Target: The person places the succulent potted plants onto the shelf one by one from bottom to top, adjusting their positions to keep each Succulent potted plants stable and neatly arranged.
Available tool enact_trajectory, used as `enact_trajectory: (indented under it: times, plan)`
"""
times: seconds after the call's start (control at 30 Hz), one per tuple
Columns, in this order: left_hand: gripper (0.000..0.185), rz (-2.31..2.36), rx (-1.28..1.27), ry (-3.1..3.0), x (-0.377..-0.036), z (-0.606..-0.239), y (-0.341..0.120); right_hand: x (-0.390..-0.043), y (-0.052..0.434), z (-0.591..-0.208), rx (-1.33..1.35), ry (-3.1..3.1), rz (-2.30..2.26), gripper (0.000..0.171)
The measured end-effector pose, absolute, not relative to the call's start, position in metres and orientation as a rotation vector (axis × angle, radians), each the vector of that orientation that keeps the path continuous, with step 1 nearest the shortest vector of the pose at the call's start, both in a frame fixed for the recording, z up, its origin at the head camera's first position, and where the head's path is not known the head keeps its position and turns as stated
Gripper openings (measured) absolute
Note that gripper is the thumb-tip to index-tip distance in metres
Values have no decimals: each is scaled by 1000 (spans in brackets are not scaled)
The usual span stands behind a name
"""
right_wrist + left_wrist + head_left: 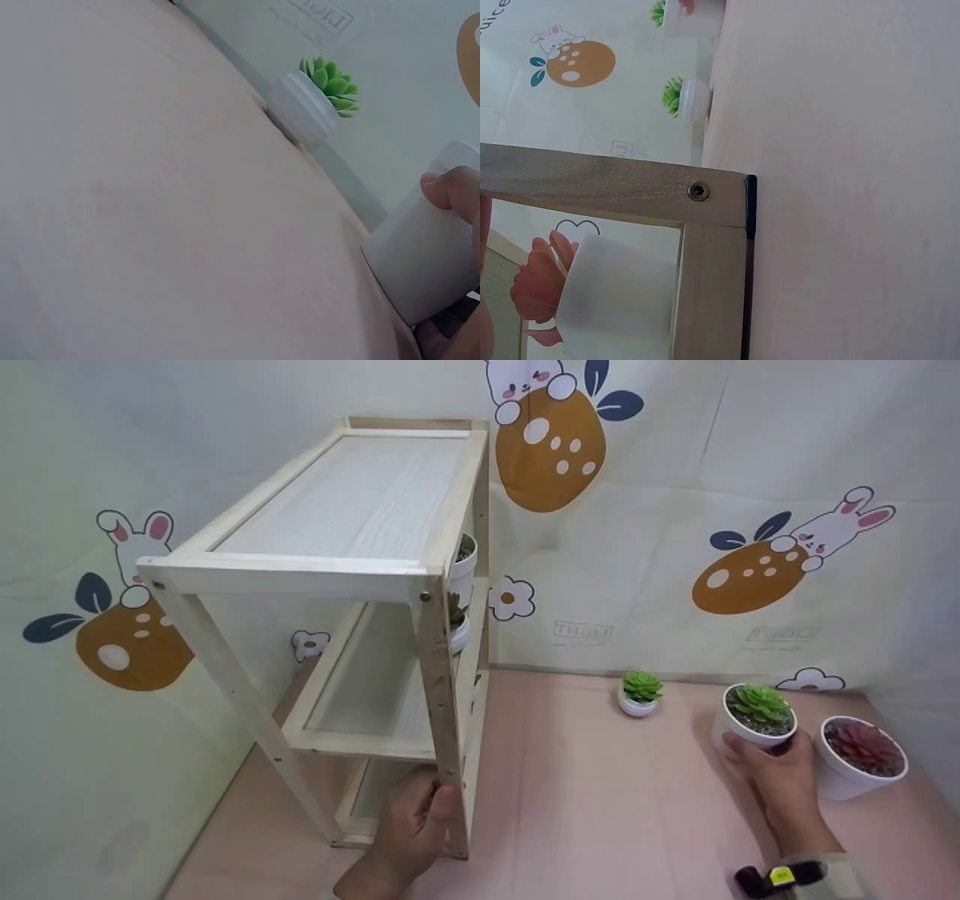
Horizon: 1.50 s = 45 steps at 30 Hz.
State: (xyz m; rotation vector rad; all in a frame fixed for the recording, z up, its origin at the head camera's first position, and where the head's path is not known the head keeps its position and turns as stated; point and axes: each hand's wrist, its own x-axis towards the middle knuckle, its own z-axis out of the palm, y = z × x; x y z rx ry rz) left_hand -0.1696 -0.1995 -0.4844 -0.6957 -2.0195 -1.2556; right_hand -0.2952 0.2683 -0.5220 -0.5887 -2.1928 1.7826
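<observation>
In the head view my right hand (787, 787) grips a white pot with a green succulent (759, 711), thumb on its near side. The right wrist view shows that pot's white wall (424, 247) at the right edge, standing on the pink surface. My left hand (412, 825) holds the near right leg (439, 690) of a pale wooden shelf rack (322, 574), low down near the bottom tier. Just right of the gripped pot stands a larger white pot with a dark red succulent (862, 754).
A small white pot with a green succulent (639, 694) stands near the back wall. Partly hidden potted plants (459, 622) are on the rack's tiers. The left wrist view shows a pot with a reddish plant (619, 300) behind the rack's frame. A patterned curtain (637, 570) hangs behind.
</observation>
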Motion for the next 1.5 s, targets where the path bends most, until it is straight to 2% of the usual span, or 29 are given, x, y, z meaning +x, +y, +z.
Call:
enact_trajectory:
  times: [0.7,0.97,1.27,1.5]
  plan:
    - [7,-1247,-699,-2031,-169,-485,-199,-294,266,-522,-594,-2271,1675,100]
    - [14,-1230,-727,-1991,-172,-485,-199,-293,265,-522,-560,-2238,1653,90]
    - [12,-1206,-721,-1985,-172,-485,-199,-291,260,-517,-565,-2241,1676,92]
    - [12,-1202,-722,-1989,-172,-486,-200,-289,259,-514,-572,-2275,1701,101]
